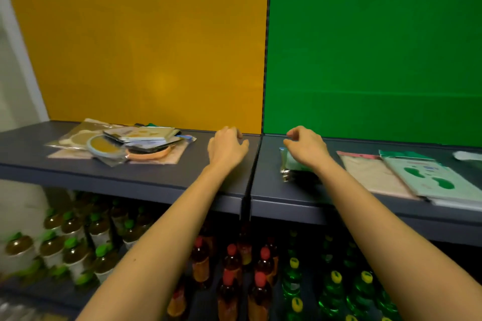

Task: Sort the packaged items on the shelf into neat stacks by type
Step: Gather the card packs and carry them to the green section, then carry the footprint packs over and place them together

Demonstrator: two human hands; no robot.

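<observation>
A jumbled pile of flat packaged items [122, 144] lies on the left half of the dark grey shelf [130, 177]. To its right my left hand [227, 147] hovers over bare shelf, fingers curled and apart, holding nothing. My right hand [305, 146] hangs just above a pale green packet [289, 164] with a silver end, fingers loosely bent, not gripping it. Further right lie a pink flat pack [370, 174] and a light green pack with dark green shapes [433, 177], side by side.
A yellow back panel [156, 47] and a green back panel [378, 47] rise behind the shelf, split by a dark upright. Below the shelf stand rows of bottles: green-capped brown ones [67, 245], red-capped ones [232, 268], yellow-capped green ones [336, 286]. A white item [467, 156] sits at far right.
</observation>
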